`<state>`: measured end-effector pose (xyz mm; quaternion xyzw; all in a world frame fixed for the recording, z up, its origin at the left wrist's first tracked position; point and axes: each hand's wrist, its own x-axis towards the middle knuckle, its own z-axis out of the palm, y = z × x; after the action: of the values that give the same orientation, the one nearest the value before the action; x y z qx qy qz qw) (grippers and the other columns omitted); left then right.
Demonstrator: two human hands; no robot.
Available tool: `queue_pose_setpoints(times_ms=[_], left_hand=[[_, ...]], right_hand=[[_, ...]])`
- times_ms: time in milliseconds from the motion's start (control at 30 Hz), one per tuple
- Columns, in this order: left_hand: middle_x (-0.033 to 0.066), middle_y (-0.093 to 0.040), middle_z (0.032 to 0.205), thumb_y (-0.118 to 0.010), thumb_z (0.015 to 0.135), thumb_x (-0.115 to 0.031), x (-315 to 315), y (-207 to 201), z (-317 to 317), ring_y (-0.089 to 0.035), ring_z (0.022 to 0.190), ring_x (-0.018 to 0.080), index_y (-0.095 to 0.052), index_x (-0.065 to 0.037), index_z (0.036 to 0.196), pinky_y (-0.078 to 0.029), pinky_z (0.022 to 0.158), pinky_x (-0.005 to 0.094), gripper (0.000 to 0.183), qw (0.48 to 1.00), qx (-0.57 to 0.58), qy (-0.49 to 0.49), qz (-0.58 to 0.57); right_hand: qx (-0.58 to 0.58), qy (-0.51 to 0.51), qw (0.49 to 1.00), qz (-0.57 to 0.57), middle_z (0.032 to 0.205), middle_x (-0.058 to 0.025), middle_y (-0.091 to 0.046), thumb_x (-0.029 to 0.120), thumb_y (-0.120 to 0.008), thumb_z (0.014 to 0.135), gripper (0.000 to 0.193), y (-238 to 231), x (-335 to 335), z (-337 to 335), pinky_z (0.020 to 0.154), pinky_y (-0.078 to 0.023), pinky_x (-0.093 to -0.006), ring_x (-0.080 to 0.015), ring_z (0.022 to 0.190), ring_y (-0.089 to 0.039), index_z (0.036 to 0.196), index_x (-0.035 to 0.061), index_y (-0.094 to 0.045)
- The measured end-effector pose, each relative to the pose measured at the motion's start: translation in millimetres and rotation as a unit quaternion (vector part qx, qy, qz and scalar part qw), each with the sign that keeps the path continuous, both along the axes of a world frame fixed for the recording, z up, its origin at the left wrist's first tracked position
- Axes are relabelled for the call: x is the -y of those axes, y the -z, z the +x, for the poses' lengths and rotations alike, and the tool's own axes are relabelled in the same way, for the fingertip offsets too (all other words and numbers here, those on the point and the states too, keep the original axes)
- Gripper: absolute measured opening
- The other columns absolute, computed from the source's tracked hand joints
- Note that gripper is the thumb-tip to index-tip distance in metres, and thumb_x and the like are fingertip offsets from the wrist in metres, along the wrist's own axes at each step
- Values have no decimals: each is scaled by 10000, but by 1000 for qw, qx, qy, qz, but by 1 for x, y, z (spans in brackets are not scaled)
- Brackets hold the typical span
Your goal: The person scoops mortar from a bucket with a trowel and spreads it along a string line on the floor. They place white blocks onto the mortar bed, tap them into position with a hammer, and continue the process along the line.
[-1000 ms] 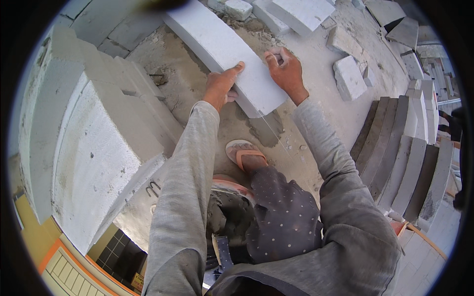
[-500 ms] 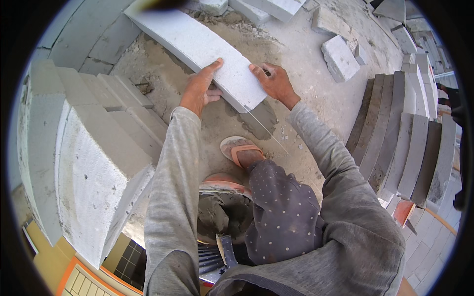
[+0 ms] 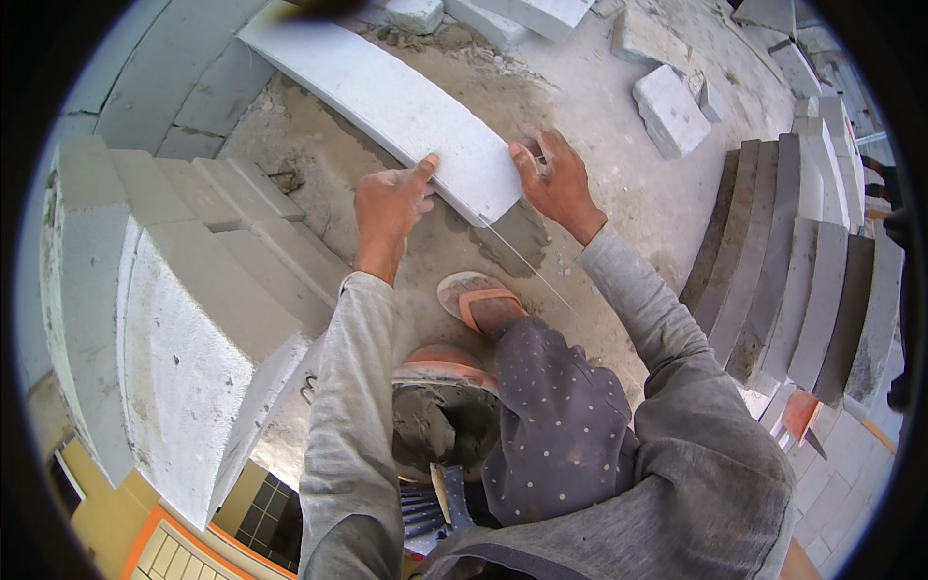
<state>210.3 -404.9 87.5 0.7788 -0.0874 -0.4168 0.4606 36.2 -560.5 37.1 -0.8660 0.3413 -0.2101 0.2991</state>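
Gripping the near end of the long white block (image 3: 406,97), both your hands sit at frame centre — left hand (image 3: 389,205) on its left edge with fingers spread, right hand (image 3: 556,179) on its right corner, fingers curled over the top. Hands are apart, one each side of the block end. Block runs from centre up toward the upper left, lying on the mortar-smeared slab (image 3: 319,184). A thin string (image 3: 527,261) runs from below the block end down toward your leg. Your sandal (image 3: 478,302) is just below the block. Bucket (image 3: 440,416) of grey mortar sits below that, lower centre. Stacked blocks (image 3: 193,319) at left — upright row of blocks (image 3: 793,261) at right.
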Motion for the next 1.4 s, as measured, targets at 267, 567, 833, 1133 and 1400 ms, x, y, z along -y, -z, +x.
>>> queue_pose_setpoints(times_ms=[267, 567, 833, 1133, 1400], left_hand=[[153, -743, 874, -737, 883, -327, -5, 10, -7, -711, 730, 190, -720, 67, 961, -554, 653, 282, 402, 1000, 18, -9, -20], [119, -739, 789, -689, 886, -210, -9, 21, -5, -681, 666, 151, -725, 57, 895, -530, 631, 273, 270, 996, 82, 7, 18], [142, -749, 832, -695, 843, -259, -18, -14, -8, -727, 804, 294, -761, -47, 908, -545, 740, 394, 231, 987, 159, 14, 28], [164, -734, 977, -804, 812, -186, -134, -188, -1, -725, 915, 312, -714, -34, 1014, -563, 812, 384, 269, 848, 513, 118, -62], [131, -599, 1372, -714, 872, -502, -208, -165, 93, -519, 1306, 372, -613, -112, 1313, -436, 1084, 498, 598, 780, 607, 94, 119]], right_hand=[[17, -22, 998, 52, 1130, -236, -627, 189, -622, 936, 434, 2, -7, -17, 868, -514, -442, -381, 997, -640, 1300, -32, -539], [-45, -143, 988, -22, 1294, -316, -499, 214, -685, 873, 717, -20, -19, -15, 1041, -428, -475, -461, 1223, -504, 1431, -85, -349], [-96, -160, 982, -27, 1309, -329, -492, 248, -720, 855, 766, -27, -15, 24, 1057, -424, -482, -489, 1250, -487, 1430, -88, -342], [-92, -187, 977, 38, 1431, -391, -388, 278, -716, 833, 901, -16, -6, 2, 1155, -301, -522, -537, 1360, -357, 1502, -95, -242], [-114, -237, 962, -77, 1462, -363, -309, 355, -803, 736, 1094, -33, -33, -18, 1137, -272, -564, -534, 1340, -327, 1551, -31, -183]])
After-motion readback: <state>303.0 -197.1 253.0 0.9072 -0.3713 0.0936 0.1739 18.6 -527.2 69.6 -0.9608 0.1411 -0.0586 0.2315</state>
